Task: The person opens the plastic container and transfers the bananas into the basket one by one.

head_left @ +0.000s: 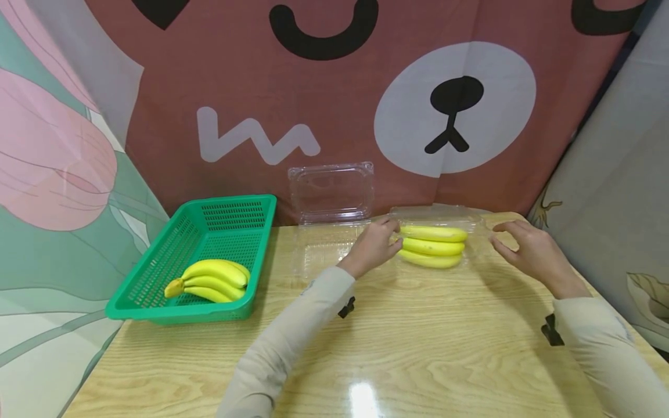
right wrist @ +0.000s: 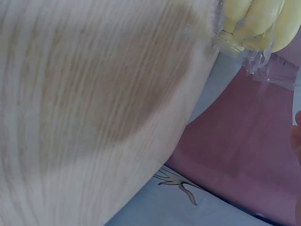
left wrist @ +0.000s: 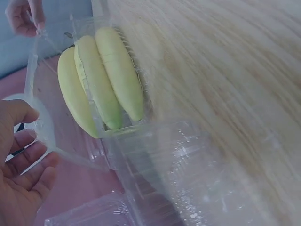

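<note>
A bunch of yellow bananas (head_left: pixel 432 247) lies in a clear plastic clamshell box, whose raised lid (head_left: pixel 431 213) stands at the back. My left hand (head_left: pixel 372 247) hovers by the box's left end, thumb and bent fingers apart. In the left wrist view its fingers (left wrist: pixel 30 155) are close to the lid and hold nothing. Off the box's right end is my right hand (head_left: pixel 533 255), thumb and fingers spread with a gap between them. The left wrist view shows its fingertips near the lid's far corner; whether they touch it is unclear.
A second clear clamshell box (head_left: pixel 324 249) lies left of the first, its lid (head_left: pixel 331 191) upright against the printed cloth (head_left: pixel 251 191). At the left, a green basket (head_left: pixel 177 313) holds another bunch of bananas (head_left: pixel 214 278). The wooden table (head_left: pixel 418 348) ends at the cloth.
</note>
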The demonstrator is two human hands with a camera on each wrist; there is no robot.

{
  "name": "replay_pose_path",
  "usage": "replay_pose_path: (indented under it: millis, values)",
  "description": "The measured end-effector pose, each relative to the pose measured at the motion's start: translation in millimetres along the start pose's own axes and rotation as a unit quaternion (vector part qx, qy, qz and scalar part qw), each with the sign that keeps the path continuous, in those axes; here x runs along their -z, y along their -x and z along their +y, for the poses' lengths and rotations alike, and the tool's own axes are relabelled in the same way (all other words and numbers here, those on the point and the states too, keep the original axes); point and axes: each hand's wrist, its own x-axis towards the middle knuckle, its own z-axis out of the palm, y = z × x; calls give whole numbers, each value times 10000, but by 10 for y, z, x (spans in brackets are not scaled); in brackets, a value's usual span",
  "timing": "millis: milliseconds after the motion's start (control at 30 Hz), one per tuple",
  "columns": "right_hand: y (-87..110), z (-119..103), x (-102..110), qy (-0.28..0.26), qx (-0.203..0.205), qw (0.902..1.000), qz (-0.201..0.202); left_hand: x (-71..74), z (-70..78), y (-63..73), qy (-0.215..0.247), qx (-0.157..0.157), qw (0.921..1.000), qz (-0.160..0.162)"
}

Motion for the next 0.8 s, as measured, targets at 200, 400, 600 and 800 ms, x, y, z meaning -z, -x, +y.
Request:
replay_pose_path:
  millis: [200, 400, 600, 800]
  values:
    - [51, -10, -12, -119, -439, 9989, -112, 1, -44, 20, 288, 454, 9984, -154]
    - [61, -19, -29, -165, -585, 9981, -26, 2, -78, 23, 308, 390, 9988, 47]
    - [52, -45, -35, -333, -781, 9963, 135, 4, -98, 44, 369, 204, 9986, 318]
    - [34, -60, -59, -392, -725, 9957, 424, 19, -111, 62, 467, 201, 9970, 583]
